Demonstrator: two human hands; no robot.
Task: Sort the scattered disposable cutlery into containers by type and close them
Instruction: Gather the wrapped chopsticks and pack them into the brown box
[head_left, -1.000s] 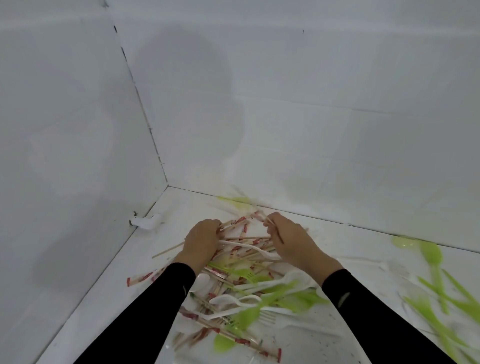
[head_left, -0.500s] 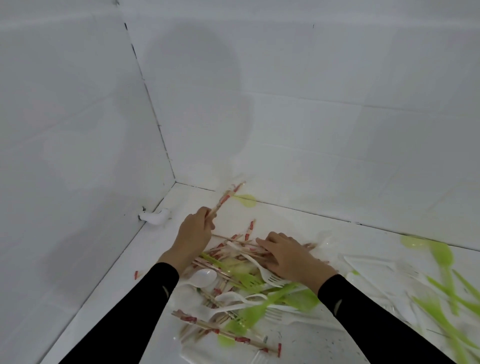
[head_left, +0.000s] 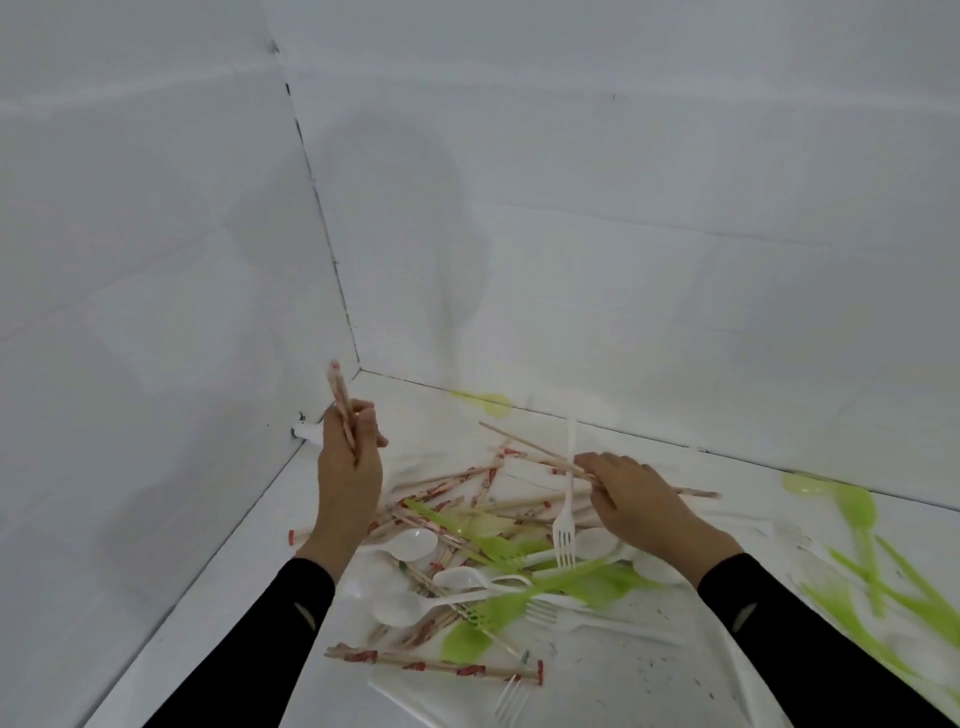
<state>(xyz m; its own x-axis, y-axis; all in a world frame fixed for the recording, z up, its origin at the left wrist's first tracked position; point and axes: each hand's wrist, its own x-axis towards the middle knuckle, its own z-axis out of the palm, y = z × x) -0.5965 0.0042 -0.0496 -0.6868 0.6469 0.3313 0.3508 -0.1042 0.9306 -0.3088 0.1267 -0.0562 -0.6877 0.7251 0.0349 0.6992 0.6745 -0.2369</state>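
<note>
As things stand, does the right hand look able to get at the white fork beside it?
Probably yes: the fork lies uncovered atop the pile, right beside the right hand. That hand grips chopsticks, though, so its fingers are not free.

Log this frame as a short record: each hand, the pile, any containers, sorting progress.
left hand: grips wrapped chopsticks, held upright near the wall corner
right hand: pinches slanted chopsticks lying across the pile's far side
pile: loose chopsticks, white spoon, white fork, green cutlery, all mixed between the hands
far right: blurred green pieces, apart from the pile
containers: none in view
progress: pile largely unsorted
</note>
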